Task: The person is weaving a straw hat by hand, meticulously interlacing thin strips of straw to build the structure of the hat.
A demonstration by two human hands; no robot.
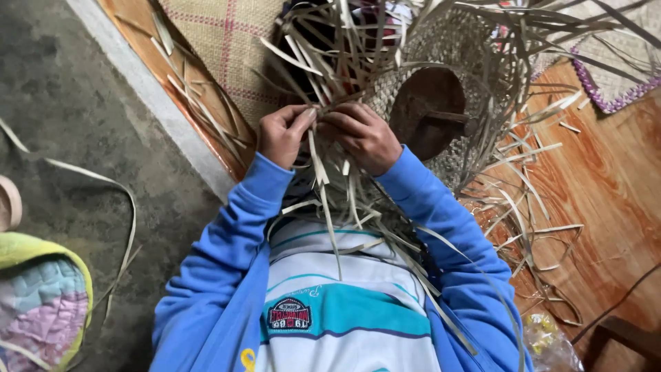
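Observation:
My left hand [284, 133] and my right hand [363, 136] meet close together in front of my chest, both pinching pale straw strips [323, 169] at the edge of a half-woven straw piece [475, 103]. Loose strip ends fan out above my hands and hang down over my striped shirt. A round dark wooden form [428, 110] sits inside the woven piece just right of my right hand. Both arms are in blue sleeves.
A woven mat [224, 48] with red lines lies beyond my left hand on an orange wooden floor [606, 179]. Another mat with a purple edge [613, 89] is at the upper right. Grey concrete [76, 124] lies to the left, with a pastel quilted cushion [41, 303]. A plastic bag [547, 341] sits at the lower right.

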